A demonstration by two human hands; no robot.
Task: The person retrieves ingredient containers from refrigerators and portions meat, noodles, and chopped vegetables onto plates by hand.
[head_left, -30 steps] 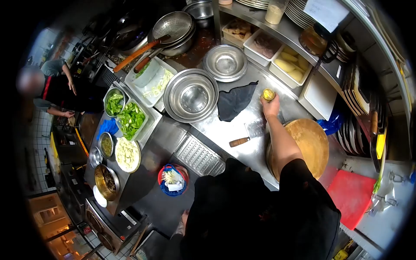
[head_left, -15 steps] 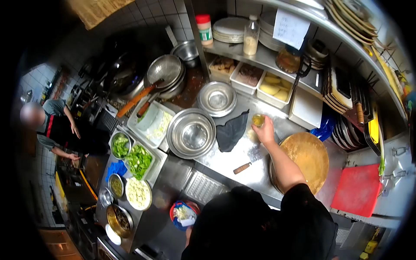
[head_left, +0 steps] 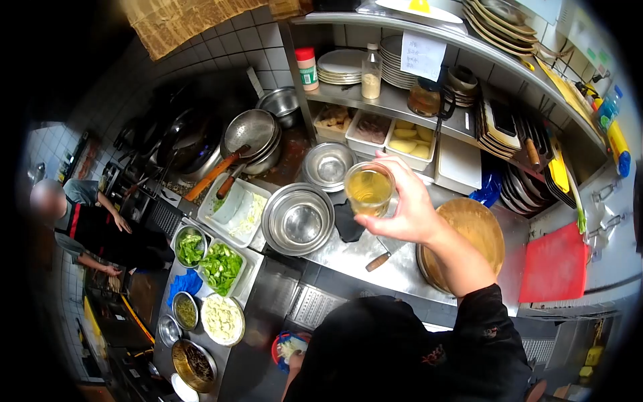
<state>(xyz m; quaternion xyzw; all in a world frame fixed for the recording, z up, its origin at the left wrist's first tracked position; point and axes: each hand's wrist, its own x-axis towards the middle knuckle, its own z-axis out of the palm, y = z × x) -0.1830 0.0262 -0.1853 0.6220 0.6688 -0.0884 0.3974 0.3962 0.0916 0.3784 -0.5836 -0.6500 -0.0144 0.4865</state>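
Raised over the counter, my right hand (head_left: 412, 201) is closed round a small clear glass (head_left: 370, 187) of yellowish liquid, tilted toward the camera. Behind the glass lies a partly covered dark cloth (head_left: 349, 224). Below the hand, on the steel counter (head_left: 341, 258), rests a blade with a wooden handle (head_left: 378, 261). At the bottom, my left hand (head_left: 295, 362) is at the edge of a red and blue container (head_left: 284, 346) with pale pieces inside. Its fingers are too small and partly hidden to tell their grip.
Nested steel bowls (head_left: 298, 220) stand left of the glass. A round wooden board (head_left: 472, 234) is under my right forearm. Tubs of chopped greens (head_left: 222, 266) line the left counter. Shelves with food trays (head_left: 408, 144) are ahead. Another person (head_left: 94, 224) stands far left.
My right hand has lifted the glass from low over the counter up toward the camera. The view has shifted slightly. My left hand stays by the red and blue container.
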